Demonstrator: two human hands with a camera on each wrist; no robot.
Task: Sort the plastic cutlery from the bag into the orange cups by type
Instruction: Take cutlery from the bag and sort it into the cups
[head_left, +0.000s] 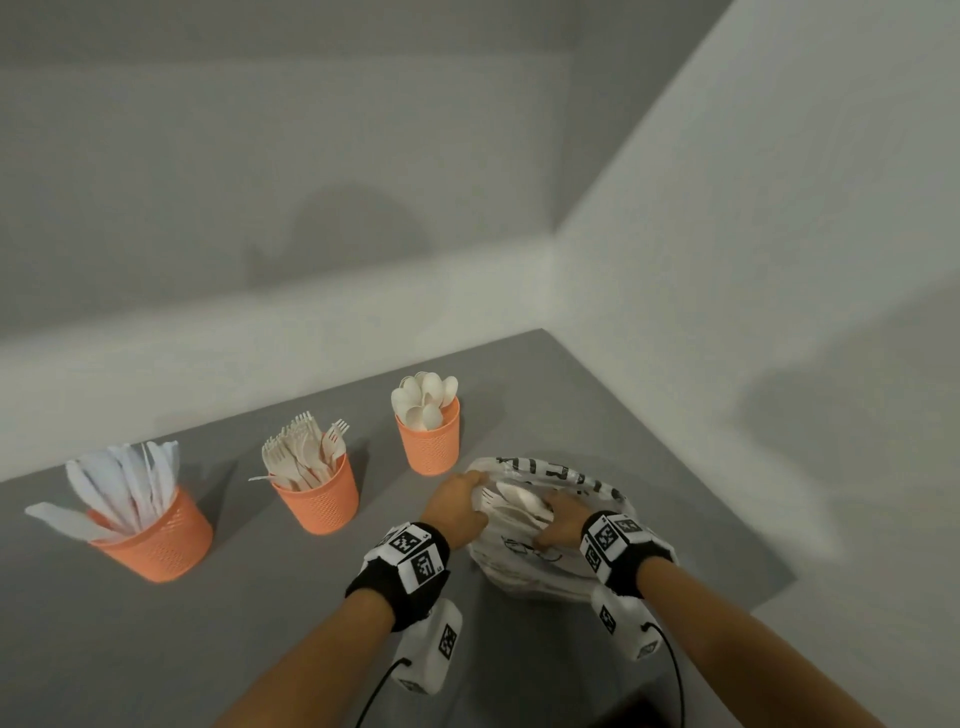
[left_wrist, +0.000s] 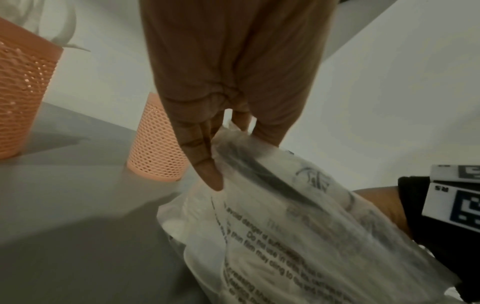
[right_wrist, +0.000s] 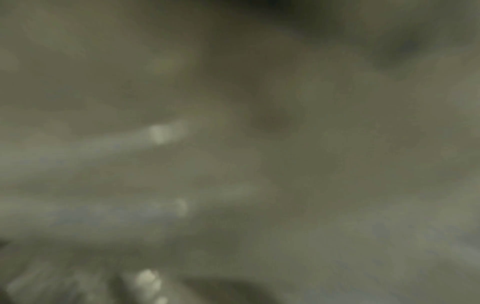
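while the head view is showing three filled orange cups (head_left: 322, 501) on the tabletop (head_left: 249, 613), the right hand (head_left: 563, 522) is reaching into the bag (head_left: 524, 566), its fingers hidden. in the left wrist view, the left hand (left_wrist: 228, 92) is pinching the bag's rim open. the right wrist view is blurring out; next, probably, one piece needs picking.

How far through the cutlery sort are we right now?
Mostly done, it looks: the knife cup, fork cup and spoon cup are all well filled. In hand: the left hand holds the bag open while the right hand reaches inside. Left: some pieces are visible in the bag.
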